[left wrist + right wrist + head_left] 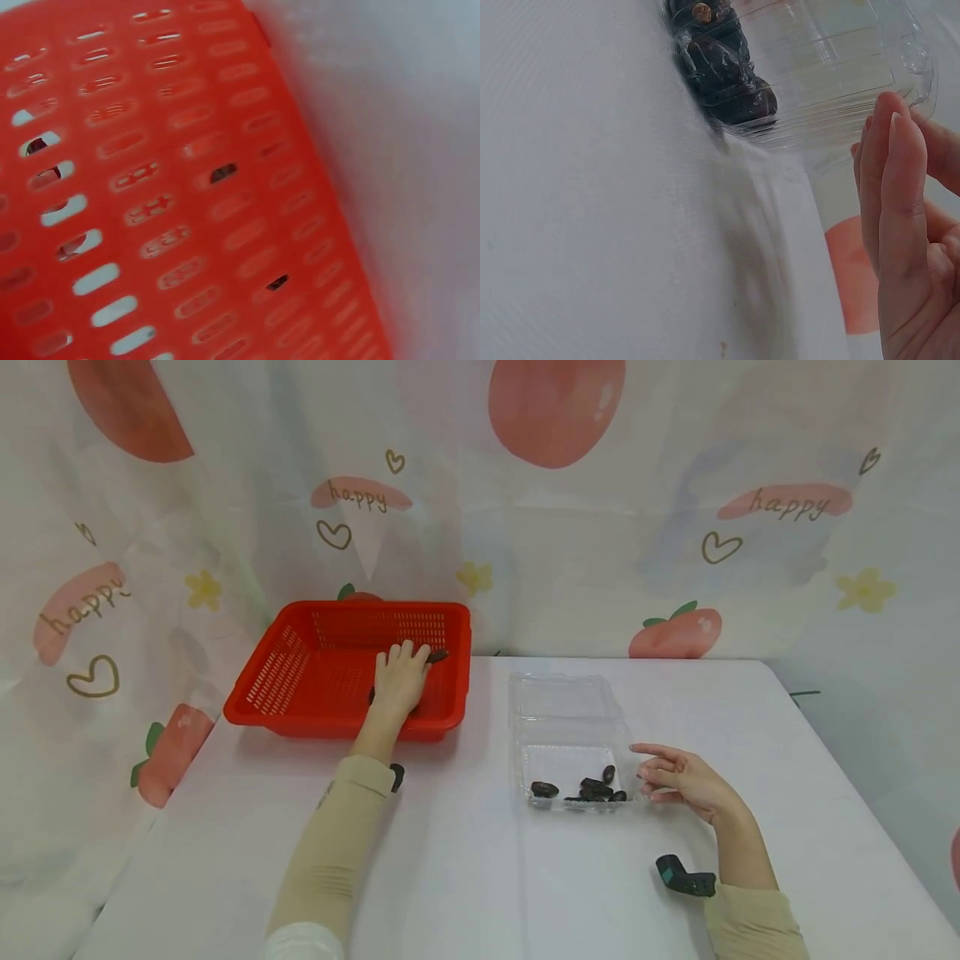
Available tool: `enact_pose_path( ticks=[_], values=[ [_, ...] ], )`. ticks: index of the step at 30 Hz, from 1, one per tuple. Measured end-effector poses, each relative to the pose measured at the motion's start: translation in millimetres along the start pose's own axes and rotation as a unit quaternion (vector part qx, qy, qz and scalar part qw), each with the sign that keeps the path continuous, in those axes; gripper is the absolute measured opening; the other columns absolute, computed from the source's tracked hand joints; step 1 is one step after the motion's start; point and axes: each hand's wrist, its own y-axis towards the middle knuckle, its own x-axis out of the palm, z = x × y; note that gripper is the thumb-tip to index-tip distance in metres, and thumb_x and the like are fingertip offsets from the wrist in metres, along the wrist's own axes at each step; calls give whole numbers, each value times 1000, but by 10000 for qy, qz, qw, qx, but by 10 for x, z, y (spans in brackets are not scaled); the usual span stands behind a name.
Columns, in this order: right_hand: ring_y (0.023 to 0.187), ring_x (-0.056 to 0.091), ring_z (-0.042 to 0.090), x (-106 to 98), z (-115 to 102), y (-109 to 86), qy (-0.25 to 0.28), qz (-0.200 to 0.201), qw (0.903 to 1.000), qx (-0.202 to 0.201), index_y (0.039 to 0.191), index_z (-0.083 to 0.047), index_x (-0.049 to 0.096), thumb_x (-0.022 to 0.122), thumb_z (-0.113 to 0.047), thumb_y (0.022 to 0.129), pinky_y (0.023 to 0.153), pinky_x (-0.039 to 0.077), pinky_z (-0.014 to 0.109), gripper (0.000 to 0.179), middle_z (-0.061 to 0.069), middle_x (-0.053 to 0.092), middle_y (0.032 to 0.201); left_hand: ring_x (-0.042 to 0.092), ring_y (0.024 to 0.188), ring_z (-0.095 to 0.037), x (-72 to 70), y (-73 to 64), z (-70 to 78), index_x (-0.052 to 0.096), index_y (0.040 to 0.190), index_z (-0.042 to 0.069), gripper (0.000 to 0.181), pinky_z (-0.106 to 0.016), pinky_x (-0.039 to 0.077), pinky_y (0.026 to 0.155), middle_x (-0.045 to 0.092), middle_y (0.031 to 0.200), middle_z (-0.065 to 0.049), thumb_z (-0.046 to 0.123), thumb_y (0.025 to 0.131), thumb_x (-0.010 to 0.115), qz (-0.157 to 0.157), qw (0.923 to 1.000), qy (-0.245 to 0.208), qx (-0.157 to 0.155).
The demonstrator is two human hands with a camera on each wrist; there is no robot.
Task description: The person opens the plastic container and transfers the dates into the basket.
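My left hand point(401, 681) reaches down into a red plastic basket point(345, 727), knuckles up and fingertips hidden from above. A dark, elongated date-like fruit point(437, 656) shows beside its fingers, and another dark bit peeks out by the wrist side; I cannot tell whether the hand grips one. In the left wrist view the slotted basket wall point(247, 232) blocks the hand. Beside a clear hinged plastic box point(570, 756), my right hand point(686, 781) hovers with loosely extended fingers, nothing in them. Several dark, wrinkled dates point(596, 787) lie along the box's near side.
The box's lid point(566, 697) lies folded back toward the far edge. A white-covered table point(450, 860) carries everything, with a printed curtain point(570, 552) right behind it. Black wrist devices, such as the right one point(682, 877), stick out beside the forearms.
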Motion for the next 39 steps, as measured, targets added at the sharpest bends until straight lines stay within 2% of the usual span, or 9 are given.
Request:
enact_pose_path(
  ticks=[7, 16, 24, 32, 39],
  values=[
    [69, 62, 11, -9, -7, 4, -5, -14, 10000, -31, 131, -4, 44, 60, -13, 89, 65, 53, 27, 46, -2, 66, 79, 37, 110, -30, 83, 19, -33, 44, 125, 15, 31, -46, 29, 94, 44, 119, -14, 27, 97, 44, -469, 9988, 9, -157],
    [70, 62, 11, -15, -32, -6, -43, -86, 9999, -34, 136, 4, 33, 58, -13, 90, 65, 52, 26, 55, -4, 65, 79, 38, 109, -31, 99, 24, -35, 45, 125, 15, 31, -47, 29, 94, 44, 119, -14, 25, 96, 47, -628, 9979, 142, -100],
    [69, 62, 11, -2, -29, -3, -24, -26, 10000, -33, 134, 2, 37, 59, -13, 89, 65, 52, 26, 53, -2, 65, 78, 36, 113, -30, 102, 17, -18, 43, 130, 17, 36, -47, 28, 97, 43, 123, -14, 26, 96, 47, -834, 9962, 192, -145],
    [70, 62, 11, -3, -12, -5, -18, -22, 10000, -49, 132, 0, 41, 60, -13, 89, 65, 52, 26, 49, -3, 65, 78, 36, 114, -31, 100, 23, -9, 43, 131, 17, 37, -47, 27, 98, 42, 126, -14, 26, 95, 49, -723, 9973, 60, -83],
    [69, 61, 11, -4, -27, -14, -28, -44, 10000, -54, 134, 3, 36, 59, -13, 89, 65, 52, 26, 53, -3, 65, 78, 37, 111, -28, 51, 14, 71, 44, 127, 18, 35, -46, 28, 97, 44, 121, -12, 27, 94, 49, -126, 9999, 58, 79]
  ],
)
